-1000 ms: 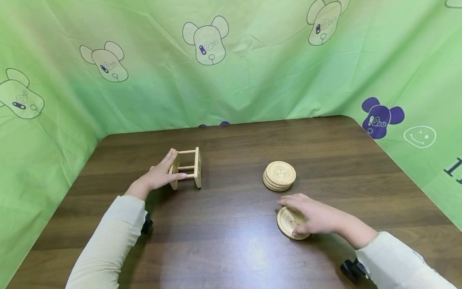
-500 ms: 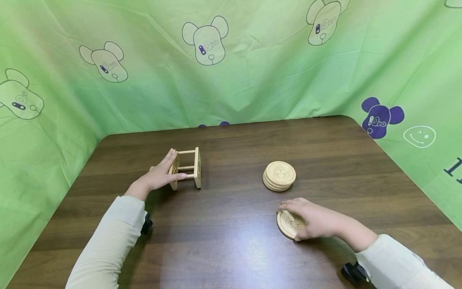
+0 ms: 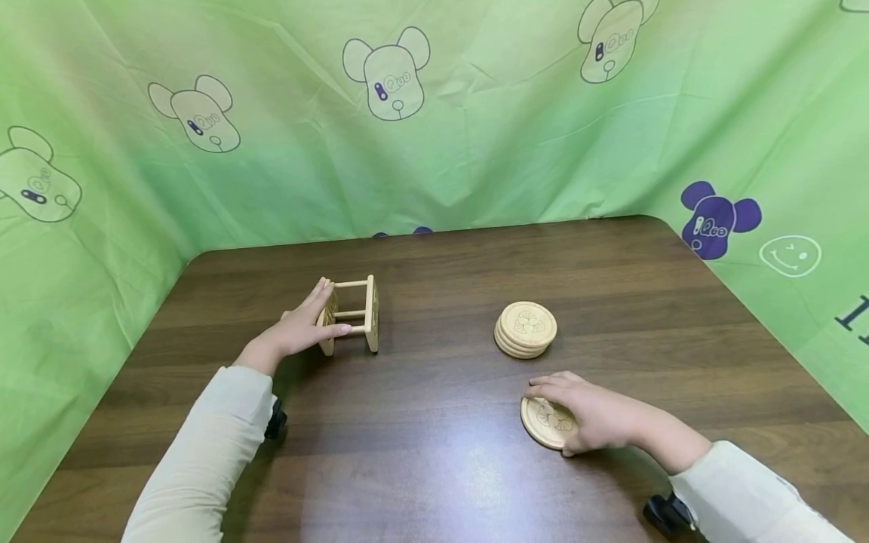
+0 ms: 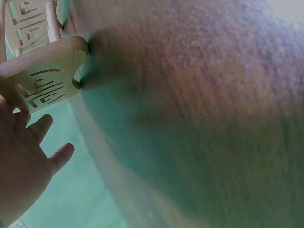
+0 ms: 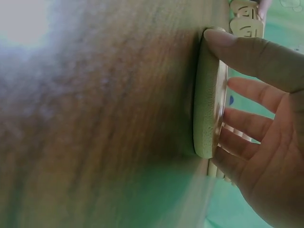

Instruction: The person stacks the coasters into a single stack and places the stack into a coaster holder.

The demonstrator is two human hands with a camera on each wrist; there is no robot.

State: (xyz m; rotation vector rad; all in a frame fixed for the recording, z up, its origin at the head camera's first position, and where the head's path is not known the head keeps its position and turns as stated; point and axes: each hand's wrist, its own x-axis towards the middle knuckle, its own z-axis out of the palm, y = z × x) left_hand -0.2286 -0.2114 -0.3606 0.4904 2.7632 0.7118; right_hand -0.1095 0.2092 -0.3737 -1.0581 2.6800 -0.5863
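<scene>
On the left of the table stands a light wooden coaster rack (image 3: 372, 313), two cut-out side panels joined by rods. My left hand (image 3: 292, 335) grips its left panel, thumb at the front rod and fingertips on the top edge. Two fingers stick out free below the panel (image 4: 47, 80) in the left wrist view. A round wooden coaster (image 3: 545, 424) with a carved pattern lies flat at right. Over it, my right hand (image 3: 604, 415) spans its edges, thumb (image 5: 223, 39) on the near rim and fingers toward the far side. The hand hides part of the coaster.
Behind the right hand sits a stack of several wooden coasters (image 3: 526, 332), slightly uneven. The dark wooden table (image 3: 421, 422) has a glare patch near the front. A green printed cloth (image 3: 475, 136) hangs behind and at both sides.
My right hand has lowered slightly onto the coaster, its thumb shifting from the top face to the near rim. The left hand and rack stay put.
</scene>
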